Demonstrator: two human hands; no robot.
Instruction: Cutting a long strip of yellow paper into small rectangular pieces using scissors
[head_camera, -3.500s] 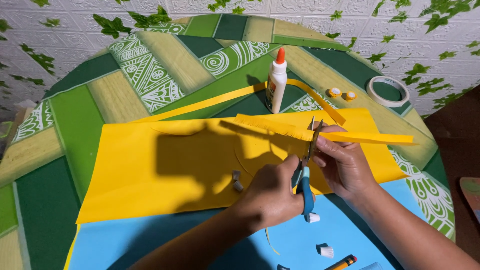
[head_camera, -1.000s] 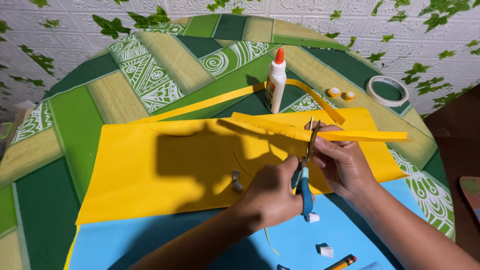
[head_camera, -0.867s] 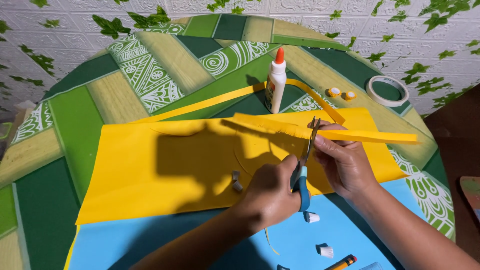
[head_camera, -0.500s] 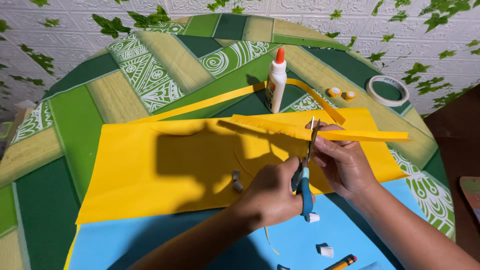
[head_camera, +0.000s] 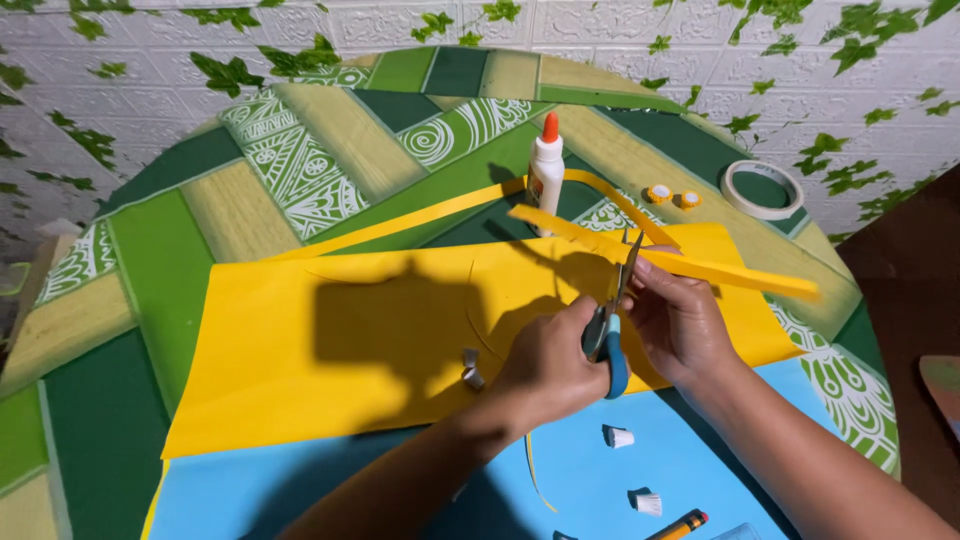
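Head view: left hand (head_camera: 555, 365) clenching blue-handled scissors (head_camera: 610, 320), blades cutting into yellow strip (head_camera: 700, 265). Right hand (head_camera: 685, 320) pinching strip near table's far right edge. Versus half-second ago, strip's free end dipping slightly; cut advancing.

Round green-patterned table (head_camera: 150, 260) bears yellow sheet (head_camera: 330, 350), blue sheet (head_camera: 330, 480), glue bottle (head_camera: 546, 170), perhaps tape (head_camera: 762, 188).

Left hand (head_camera: 550, 365) curled in a fist, fingers tucked, right hand (head_camera: 680, 320) w/ fingers pinched – both arms reaching fwd, hands side by side
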